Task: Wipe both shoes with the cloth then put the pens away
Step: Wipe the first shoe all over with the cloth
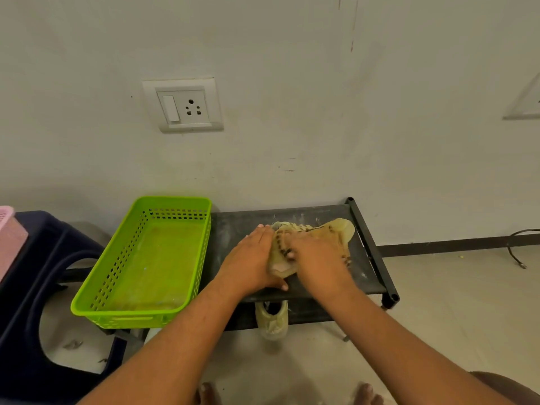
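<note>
Left hand (253, 260) lies flat against shoe (342, 229); right hand (319, 260) covers it, grip unclear. Hard rubbing may slide shoe off rack (239, 229).

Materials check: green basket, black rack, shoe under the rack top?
Basket: moulded plastic, glossy, going by the uniform lime colour and grid of slots. Rack: top looks like matte dark fabric or sheet, dusted white; frame tubes look like painted metal, unsure. Shoe: pale yellowish, soft-looking, likely fabric or mesh; too blurred to confirm.
</note>
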